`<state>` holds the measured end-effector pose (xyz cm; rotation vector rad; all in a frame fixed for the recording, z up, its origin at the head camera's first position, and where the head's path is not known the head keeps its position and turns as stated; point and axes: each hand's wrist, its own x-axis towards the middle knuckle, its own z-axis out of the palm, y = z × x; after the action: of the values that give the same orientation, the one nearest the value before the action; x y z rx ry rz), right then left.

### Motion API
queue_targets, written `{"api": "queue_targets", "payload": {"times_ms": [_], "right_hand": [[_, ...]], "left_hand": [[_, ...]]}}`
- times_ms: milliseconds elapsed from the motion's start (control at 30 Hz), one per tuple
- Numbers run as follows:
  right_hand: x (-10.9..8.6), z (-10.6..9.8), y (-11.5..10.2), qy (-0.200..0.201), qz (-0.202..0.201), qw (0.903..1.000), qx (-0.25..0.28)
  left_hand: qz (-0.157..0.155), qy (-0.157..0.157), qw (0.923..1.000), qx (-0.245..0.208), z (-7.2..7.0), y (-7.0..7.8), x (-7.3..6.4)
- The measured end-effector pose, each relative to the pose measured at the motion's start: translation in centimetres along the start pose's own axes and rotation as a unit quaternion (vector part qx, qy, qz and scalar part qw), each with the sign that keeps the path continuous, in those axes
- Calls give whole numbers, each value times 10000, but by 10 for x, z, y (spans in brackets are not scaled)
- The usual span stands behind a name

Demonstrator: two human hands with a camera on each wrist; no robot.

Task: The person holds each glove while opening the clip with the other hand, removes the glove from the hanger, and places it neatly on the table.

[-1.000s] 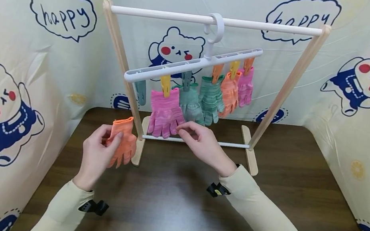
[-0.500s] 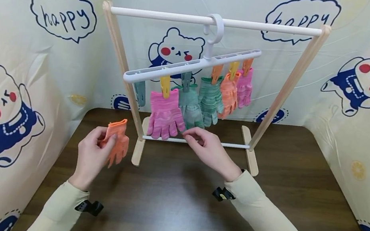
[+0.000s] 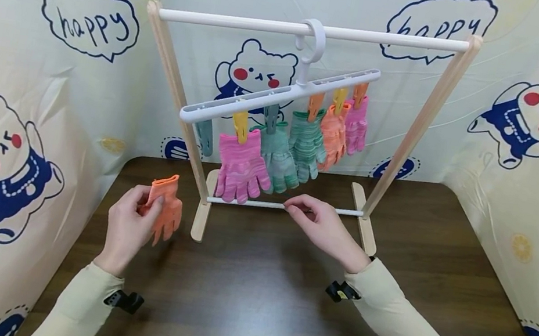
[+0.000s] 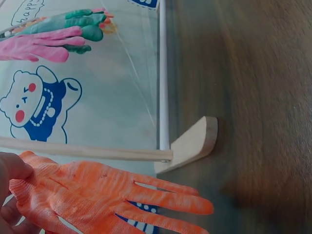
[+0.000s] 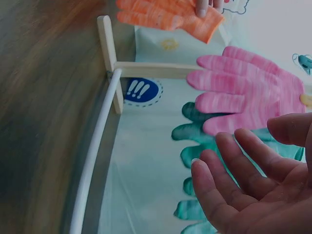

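My left hand (image 3: 130, 222) pinches an orange knit glove (image 3: 168, 212) near its cuff, fingers of the glove hanging down. In the left wrist view the orange glove (image 4: 92, 190) spreads out below the thumb. My right hand (image 3: 326, 227) holds nothing; its fingers are loosely bent, just below and right of the hanging gloves. A pink glove (image 3: 242, 164) hangs from a yellow clothespin (image 3: 241, 126) on the white hanger (image 3: 242, 106). Behind it come two green gloves (image 3: 279, 158), an orange glove (image 3: 334, 134) and another pink glove (image 3: 357, 124). A blue-grey clothespin (image 3: 204, 135) at the near end holds no glove.
The hanger hooks over the white top bar (image 3: 229, 21) of a wooden stand. The stand's feet (image 3: 200, 222) rest on a brown table (image 3: 247, 311), with a white lower bar (image 3: 264, 204) between the uprights. A printed curtain (image 3: 75, 90) surrounds the table.
My right hand has drawn away from the pink glove's fingertips, moving right and slightly down. My left hand, still holding the orange glove, has shifted left, away from the stand.
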<state>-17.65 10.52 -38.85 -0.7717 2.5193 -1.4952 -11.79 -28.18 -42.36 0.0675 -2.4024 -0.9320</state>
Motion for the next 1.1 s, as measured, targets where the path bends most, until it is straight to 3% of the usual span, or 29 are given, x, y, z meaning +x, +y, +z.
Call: {"api": "queue_targets", "payload": {"times_ms": [600, 1100], "right_hand": [[-24, -22, 40, 348, 319, 9985, -261], [-38, -33, 64, 461, 455, 9972, -360]], "left_hand": [[421, 101, 9981, 430, -2, -23, 3], [715, 281, 9931, 889, -14, -37, 14]]}}
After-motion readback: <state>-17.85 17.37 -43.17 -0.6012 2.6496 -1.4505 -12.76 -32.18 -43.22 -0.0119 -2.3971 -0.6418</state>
